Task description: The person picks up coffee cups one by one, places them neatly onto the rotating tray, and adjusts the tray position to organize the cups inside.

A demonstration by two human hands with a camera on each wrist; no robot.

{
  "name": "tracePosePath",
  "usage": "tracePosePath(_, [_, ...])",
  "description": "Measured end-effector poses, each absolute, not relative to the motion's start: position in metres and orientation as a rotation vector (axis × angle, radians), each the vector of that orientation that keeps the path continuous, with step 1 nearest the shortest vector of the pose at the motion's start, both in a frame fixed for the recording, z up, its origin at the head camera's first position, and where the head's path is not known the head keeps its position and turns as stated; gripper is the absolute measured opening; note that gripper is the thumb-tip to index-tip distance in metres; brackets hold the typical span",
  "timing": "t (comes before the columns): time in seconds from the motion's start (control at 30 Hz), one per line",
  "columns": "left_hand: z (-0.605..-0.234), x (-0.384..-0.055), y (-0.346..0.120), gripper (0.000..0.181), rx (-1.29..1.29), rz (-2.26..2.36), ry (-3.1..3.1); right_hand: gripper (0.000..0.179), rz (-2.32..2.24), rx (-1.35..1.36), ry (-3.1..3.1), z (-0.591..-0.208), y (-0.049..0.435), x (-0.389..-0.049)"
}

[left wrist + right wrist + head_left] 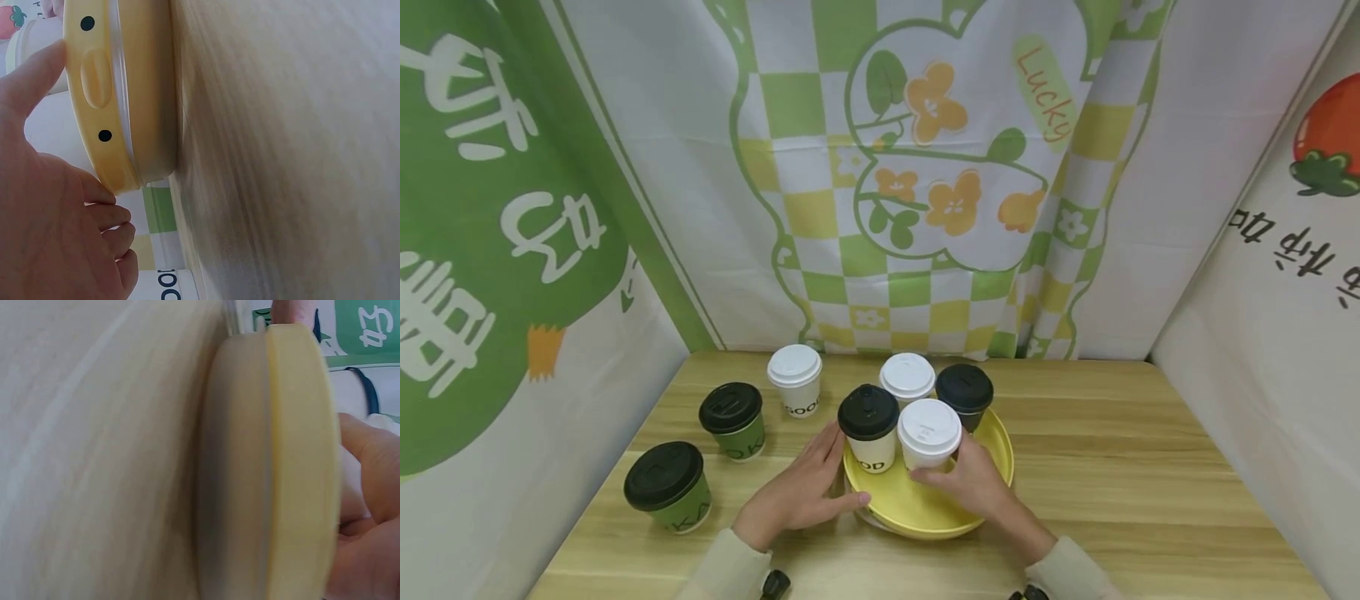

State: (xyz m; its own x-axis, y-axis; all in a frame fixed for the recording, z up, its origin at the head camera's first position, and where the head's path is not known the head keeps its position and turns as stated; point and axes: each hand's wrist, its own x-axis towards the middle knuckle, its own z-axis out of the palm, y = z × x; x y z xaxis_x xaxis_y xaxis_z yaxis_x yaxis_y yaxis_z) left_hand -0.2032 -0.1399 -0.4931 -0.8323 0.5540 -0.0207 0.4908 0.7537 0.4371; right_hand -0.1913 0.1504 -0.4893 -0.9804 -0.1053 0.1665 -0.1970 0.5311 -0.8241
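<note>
A round yellow tray (925, 510) with a raised rim stands on the wooden table, with several lidded paper cups on it. My right hand (973, 479) grips a white-lidded paper cup (929, 429) at the front of this group. Beside it stands a black-lidded white cup (872, 425). Behind are another white-lidded cup (907, 375) and a black-lidded cup (966, 392). My left hand (801, 492) rests against the tray's left side, thumb extended to the rim. Two black dots and an oval bump mark the tray's side (97, 78) in the left wrist view.
Left of the tray stand a white-lidded cup (795, 379) and two green cups with black lids, one farther back (735, 421) and one nearer (670, 487). A patterned curtain (917, 183) hangs behind the wooden table (1112, 467); printed fabric walls flank both sides.
</note>
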Motion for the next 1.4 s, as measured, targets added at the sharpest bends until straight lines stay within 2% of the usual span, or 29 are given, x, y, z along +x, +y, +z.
tracePosePath(0.23, [-0.491,-0.203,-0.139,0.112,0.835,0.624,2.793,0.094,1.334,0.283,-2.834,-0.471,0.171,-0.176])
tracePosePath(0.47, [-0.490,-0.205,-0.139,0.111,0.836,0.620,2.799,0.089,1.256,0.412,-2.946,-0.444,0.211,-0.158])
tracePosePath(0.67, [-0.489,-0.205,-0.139,0.111,0.836,0.621,2.793,0.088,1.074,0.489,-2.980,-0.439,0.247,-0.153])
tracePosePath(1.0, [-0.489,-0.205,-0.142,0.111,0.815,0.623,2.785,0.122,0.924,0.522,-3.042,-0.460,0.271,-0.161])
tracePosePath(1.4, [-0.494,-0.206,-0.140,0.112,0.792,0.603,2.784,0.138,0.899,0.786,-2.939,-0.491,0.273,-0.181])
